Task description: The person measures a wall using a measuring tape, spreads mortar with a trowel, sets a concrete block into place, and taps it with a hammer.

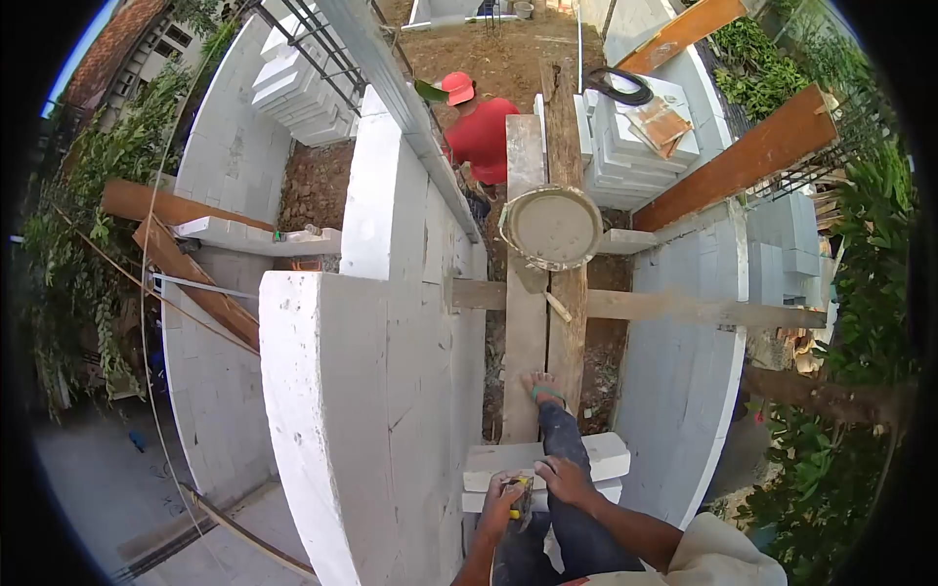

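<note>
My left hand (503, 496) is closed around a small yellow and dark tool (521, 496), whose exact kind I cannot make out. Close beside it, my right hand (567, 481) lies over my trousered leg with the thumb apart, and I see nothing in it. Under and in front of my hands are white blocks (606, 454), stacked at the end of the planks. One sandalled foot (543, 387) stands on the wooden planks (525, 342). Farther along them sits a round bucket (555, 228) of grey mortar, with a light-handled tool (558, 308) lying just before it.
A tall white block wall (391, 410) rises close on my left; another wall (679, 371) runs along the right. A crossbeam (684, 309) passes under the planks. Ahead, a person in red (484, 137) bends beside the planks. Block stacks (640, 137) stand beyond, with a black coil on one.
</note>
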The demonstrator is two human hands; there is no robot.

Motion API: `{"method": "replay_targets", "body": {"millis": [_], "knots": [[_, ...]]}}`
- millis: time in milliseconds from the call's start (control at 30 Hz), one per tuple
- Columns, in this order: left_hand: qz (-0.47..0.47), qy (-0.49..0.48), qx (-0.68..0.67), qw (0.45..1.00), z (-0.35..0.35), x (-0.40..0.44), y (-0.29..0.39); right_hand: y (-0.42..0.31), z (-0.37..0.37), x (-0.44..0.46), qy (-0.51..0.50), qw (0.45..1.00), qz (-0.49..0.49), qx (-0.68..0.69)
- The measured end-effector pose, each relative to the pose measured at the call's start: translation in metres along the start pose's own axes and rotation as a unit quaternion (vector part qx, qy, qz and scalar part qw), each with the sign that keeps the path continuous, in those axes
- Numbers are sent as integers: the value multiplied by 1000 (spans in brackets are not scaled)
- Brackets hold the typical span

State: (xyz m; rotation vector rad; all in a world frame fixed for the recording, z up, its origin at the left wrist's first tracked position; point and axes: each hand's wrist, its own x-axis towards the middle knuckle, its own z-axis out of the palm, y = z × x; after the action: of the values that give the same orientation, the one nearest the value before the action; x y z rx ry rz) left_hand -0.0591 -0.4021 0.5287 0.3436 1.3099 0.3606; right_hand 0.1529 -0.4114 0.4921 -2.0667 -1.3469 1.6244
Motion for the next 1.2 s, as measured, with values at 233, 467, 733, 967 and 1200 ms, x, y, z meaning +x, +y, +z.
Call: {"method": "replay_targets", "body": {"millis": [233, 467, 733, 967, 1200], "knots": [[180, 29, 107, 977, -26, -190, -28, -74, 26, -120, -261, 929, 45, 259], [258, 129, 207, 935, -58, -308, -75, -130, 58, -202, -426, 877, 34, 220], [267, 255, 161, 915, -68, -411, -65, -282, 8, -145, -461, 820, 63, 334], [305, 399, 302, 810, -73, -482, -73, -454, -179, 72, -146, 833, -126, 519], [293, 476, 329, 761, -49, -421, 47, -490, -126, 54, -125, 934, -179, 283]]}}
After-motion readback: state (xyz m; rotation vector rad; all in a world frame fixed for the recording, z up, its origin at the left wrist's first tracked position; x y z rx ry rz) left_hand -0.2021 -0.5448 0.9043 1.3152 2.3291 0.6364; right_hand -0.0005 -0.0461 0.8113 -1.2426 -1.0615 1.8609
